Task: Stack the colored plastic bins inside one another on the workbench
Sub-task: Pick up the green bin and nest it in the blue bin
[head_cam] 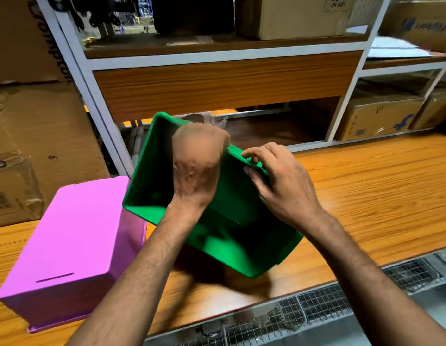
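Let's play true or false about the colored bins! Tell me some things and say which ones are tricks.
1. Both hands hold the green bin. True: the left hand and the right hand grasp its rim.
2. The pink bin lies upside down. True.
3. The green bin sits inside the pink bin. False: it is held tilted beside it.
4. The pink bin is up on a shelf. False: it rests on the workbench.
5. A cardboard box sits on the shelf behind. True.

Storeroom or warehouse: metal shelving [99, 71] stacked with cardboard cartons [376, 116], wooden workbench [379, 186] in front.
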### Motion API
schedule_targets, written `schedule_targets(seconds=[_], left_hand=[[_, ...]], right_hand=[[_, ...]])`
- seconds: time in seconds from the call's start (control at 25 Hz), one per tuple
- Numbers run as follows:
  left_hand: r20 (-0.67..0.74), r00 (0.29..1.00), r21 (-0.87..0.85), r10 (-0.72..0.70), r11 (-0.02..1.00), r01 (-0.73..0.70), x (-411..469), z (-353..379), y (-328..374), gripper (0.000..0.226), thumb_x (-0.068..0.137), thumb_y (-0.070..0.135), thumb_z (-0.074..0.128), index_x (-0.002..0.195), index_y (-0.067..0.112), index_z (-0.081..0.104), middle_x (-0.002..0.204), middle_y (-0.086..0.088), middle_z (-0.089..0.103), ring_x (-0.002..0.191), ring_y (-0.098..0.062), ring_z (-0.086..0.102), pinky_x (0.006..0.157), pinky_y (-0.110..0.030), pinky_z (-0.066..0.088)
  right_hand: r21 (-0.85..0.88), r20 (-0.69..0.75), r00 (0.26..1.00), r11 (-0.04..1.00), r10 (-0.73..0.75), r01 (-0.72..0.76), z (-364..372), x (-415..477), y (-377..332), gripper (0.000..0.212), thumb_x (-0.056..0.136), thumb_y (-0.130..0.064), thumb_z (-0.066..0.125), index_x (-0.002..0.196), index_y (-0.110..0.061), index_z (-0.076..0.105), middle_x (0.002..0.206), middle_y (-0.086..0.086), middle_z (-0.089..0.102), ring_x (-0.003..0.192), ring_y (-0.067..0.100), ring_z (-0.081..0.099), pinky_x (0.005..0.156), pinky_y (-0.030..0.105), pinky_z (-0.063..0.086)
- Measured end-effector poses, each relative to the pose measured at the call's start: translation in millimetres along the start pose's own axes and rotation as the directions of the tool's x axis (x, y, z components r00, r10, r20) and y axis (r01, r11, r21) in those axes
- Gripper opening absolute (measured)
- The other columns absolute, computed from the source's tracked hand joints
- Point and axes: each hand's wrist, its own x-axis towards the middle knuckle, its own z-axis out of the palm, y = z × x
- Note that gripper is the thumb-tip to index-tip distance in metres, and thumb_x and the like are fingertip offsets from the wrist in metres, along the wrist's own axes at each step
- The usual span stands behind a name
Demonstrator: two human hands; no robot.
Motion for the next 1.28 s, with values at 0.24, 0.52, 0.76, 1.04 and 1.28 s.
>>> schedule_targets(seconds=[0.24, 0.52, 0.76, 1.04, 1.28], left_hand=[[0.045, 0.933, -0.091, -0.357, 0.929, 0.360, -21, -19, 2, 0.038, 0.080, 0.029, 0.079, 0.116, 0.022, 0.068, 0.122, -0.006, 0.060, 0.117, -0.026, 0.051, 0.103, -0.043, 0.040], [0.343, 0.464, -0.226, -0.817, 0.408, 0.885, -75, -12, -4, 0.065, 0.081, 0.022, 0.082, 0.133, 0.007, 0.046, 0.132, -0.016, 0.043, 0.126, -0.034, 0.045, 0.104, -0.040, 0.041], [0.617, 0.424, -0.440, -0.663, 0.155, 0.884, -52, -31, -2, 0.026, 0.089, 0.018, 0.071, 0.110, 0.032, 0.065, 0.106, -0.006, 0.069, 0.089, -0.012, 0.063, 0.082, -0.032, 0.055], [0.798, 0.445, -0.466, -0.406, 0.052, 0.883, -26, -65, 17, 0.048, 0.091, -0.004, 0.069, 0.130, 0.022, 0.065, 0.093, 0.004, 0.051, 0.063, 0.004, 0.046, 0.069, -0.013, 0.046], [0.815, 0.505, -0.507, -0.283, 0.071, 0.859, -15, -78, 25, 0.055, 0.083, -0.003, 0.079, 0.130, 0.023, 0.065, 0.094, 0.000, 0.053, 0.063, -0.004, 0.048, 0.068, -0.015, 0.048]], right_hand=[[0.370, -0.075, 0.914, 0.862, 0.399, -0.346, 25, -15, 15, 0.020, 0.090, -0.016, 0.070, 0.105, -0.028, 0.070, 0.093, -0.011, 0.063, 0.078, 0.011, 0.055, 0.070, 0.032, 0.046], [0.762, -0.087, 0.764, 0.537, 0.639, -0.362, 28, -24, 28, 0.018, 0.097, -0.010, 0.065, 0.113, -0.018, 0.066, 0.102, 0.007, 0.068, 0.086, 0.013, 0.059, 0.078, 0.027, 0.049], [0.841, -0.031, 0.663, 0.378, 0.748, -0.387, 57, -44, 65, 0.019, 0.098, -0.011, 0.061, 0.108, -0.028, 0.060, 0.109, 0.005, 0.066, 0.093, 0.012, 0.062, 0.086, 0.032, 0.051], [0.908, 0.077, 0.559, 0.174, 0.826, -0.381, 78, -58, 83, 0.025, 0.101, 0.001, 0.054, 0.102, -0.023, 0.058, 0.100, 0.002, 0.065, 0.085, 0.010, 0.061, 0.081, 0.026, 0.051], [0.929, 0.228, 0.524, -0.023, 0.821, -0.368, 90, -65, 83, 0.023, 0.098, 0.002, 0.055, 0.102, -0.018, 0.065, 0.104, 0.006, 0.070, 0.092, 0.018, 0.066, 0.084, 0.030, 0.056]])
